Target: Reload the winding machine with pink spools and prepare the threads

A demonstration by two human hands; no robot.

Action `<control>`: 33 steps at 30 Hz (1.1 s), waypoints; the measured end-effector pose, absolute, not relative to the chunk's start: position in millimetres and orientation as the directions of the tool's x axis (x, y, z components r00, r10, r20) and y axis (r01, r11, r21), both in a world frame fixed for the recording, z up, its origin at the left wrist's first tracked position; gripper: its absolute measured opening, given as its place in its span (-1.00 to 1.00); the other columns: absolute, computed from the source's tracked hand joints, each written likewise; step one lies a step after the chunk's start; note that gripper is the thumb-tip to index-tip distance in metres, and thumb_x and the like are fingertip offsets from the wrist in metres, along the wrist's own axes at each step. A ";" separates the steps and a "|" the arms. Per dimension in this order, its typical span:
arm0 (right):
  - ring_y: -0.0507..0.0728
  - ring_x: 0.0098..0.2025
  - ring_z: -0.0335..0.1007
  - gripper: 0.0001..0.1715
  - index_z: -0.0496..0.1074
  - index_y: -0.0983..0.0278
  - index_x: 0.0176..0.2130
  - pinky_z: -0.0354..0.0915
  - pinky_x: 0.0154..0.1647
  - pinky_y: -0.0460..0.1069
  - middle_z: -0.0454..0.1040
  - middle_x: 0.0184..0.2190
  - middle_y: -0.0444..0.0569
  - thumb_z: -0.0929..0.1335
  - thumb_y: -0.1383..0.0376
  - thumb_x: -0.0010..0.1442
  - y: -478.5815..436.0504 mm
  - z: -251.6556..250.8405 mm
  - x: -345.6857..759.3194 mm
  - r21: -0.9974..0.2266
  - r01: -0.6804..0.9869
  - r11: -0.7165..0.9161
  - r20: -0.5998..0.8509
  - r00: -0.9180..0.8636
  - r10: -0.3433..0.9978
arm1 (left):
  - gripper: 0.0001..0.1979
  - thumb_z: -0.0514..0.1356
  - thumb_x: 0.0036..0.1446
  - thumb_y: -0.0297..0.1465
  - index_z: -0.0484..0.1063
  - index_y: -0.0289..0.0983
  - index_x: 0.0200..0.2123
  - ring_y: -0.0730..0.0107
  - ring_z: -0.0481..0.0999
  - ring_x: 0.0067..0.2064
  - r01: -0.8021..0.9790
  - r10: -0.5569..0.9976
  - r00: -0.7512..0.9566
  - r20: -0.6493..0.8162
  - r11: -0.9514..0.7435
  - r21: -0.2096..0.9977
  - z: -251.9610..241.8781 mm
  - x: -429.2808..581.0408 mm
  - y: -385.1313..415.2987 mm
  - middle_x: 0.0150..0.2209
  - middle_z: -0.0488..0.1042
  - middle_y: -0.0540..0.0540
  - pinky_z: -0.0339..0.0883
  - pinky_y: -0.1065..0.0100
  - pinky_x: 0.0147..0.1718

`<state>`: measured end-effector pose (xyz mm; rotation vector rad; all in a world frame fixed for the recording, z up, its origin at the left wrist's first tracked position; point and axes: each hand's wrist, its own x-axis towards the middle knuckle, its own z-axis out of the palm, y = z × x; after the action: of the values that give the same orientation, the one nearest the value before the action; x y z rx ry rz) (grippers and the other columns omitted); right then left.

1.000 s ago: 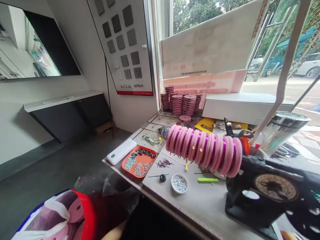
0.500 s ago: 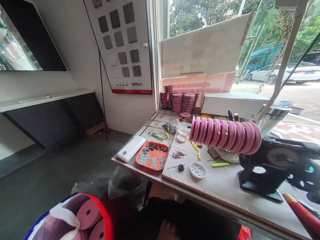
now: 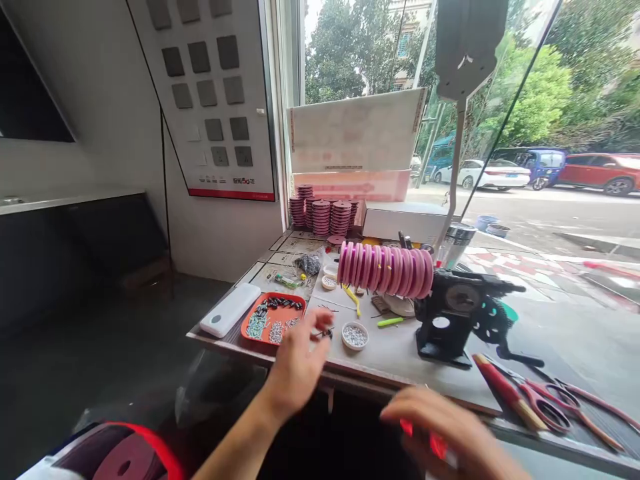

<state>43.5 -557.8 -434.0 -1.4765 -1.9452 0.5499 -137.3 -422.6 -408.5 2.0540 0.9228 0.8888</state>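
Note:
My left hand (image 3: 299, 357) reaches over the table's front edge, fingers loosely bent and thumb apart. Its fingertips are by a small black ring-shaped part (image 3: 327, 333), between the orange tray (image 3: 303, 301) of small parts and a white dish of silvery beads (image 3: 355, 336). Lower right, my right hand (image 3: 445, 427) is blurred, its fingers stretched out; a red piece (image 3: 438, 445) shows beneath it, and I cannot make out whether they touch. Behind both hands, a row of pink discs (image 3: 385, 270) with purple line sits on the shaft of a black hand-cranked winder (image 3: 457, 307).
Red-handled scissors (image 3: 545, 407) and a red-and-tan handled tool (image 3: 507, 393) lie at right. A white oblong case (image 3: 230, 311) stands at the table's left corner. Stacks of pink discs (image 3: 321, 217) are by the window. A red-rimmed bucket (image 3: 150, 437) holding discs stands lower left.
Both hands have come up into view, the left one over the table. The view has turned right, bringing the scissors and the winder's crank into sight.

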 end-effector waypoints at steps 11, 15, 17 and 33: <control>0.25 0.12 0.15 -0.41 0.18 0.33 0.11 0.09 0.10 0.19 0.23 0.11 0.13 0.16 0.07 0.19 -465.5 -343.0 141.6 -0.252 0.961 0.114 0.481 0.023 0.876 | -0.17 0.00 -0.18 -0.63 -0.07 -0.11 0.22 0.30 0.18 0.16 -0.013 0.692 0.581 0.428 -0.519 0.855 -413.9 -78.2 -354.1 0.16 0.22 -0.11 0.11 0.20 0.06; 0.24 0.06 0.23 -0.38 0.21 0.33 0.10 0.14 0.07 0.17 0.30 0.06 0.12 0.15 0.02 0.19 -451.6 -350.0 146.1 -0.214 0.965 0.151 0.417 -0.050 0.907 | -0.20 0.02 -0.15 -0.61 -0.09 -0.17 0.22 0.33 0.26 0.11 0.073 0.647 0.652 0.395 -0.573 0.817 -407.5 -82.9 -348.1 0.13 0.26 -0.14 0.16 0.25 0.02; 0.24 0.07 0.21 -0.37 0.18 0.33 0.12 0.15 0.06 0.16 0.26 0.08 0.13 0.17 0.02 0.19 -456.7 -351.1 145.1 -0.228 0.962 0.148 0.463 -0.026 0.886 | -0.28 0.03 -0.06 -0.55 -0.09 -0.22 0.21 0.34 0.31 0.06 0.224 0.679 0.636 0.366 -0.616 0.755 -403.1 -91.5 -343.3 0.10 0.27 -0.17 0.22 0.30 -0.04; 0.17 -0.06 0.32 -0.71 0.30 0.11 -0.10 0.27 -0.08 0.08 0.34 -0.05 0.00 0.22 0.11 0.19 -510.0 -372.9 129.7 -0.193 0.957 0.218 0.695 -0.024 0.719 | -0.95 0.20 -0.07 -0.48 0.40 -0.28 -0.44 0.21 0.47 -0.32 0.475 0.738 0.648 0.190 -0.586 0.657 -426.9 -110.3 -349.1 -0.46 0.47 -0.09 0.28 0.20 -0.24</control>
<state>129.7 -510.0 -372.9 -1.5573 -1.7977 -0.4344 -110.3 -349.1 -426.9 2.2986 0.9411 0.6093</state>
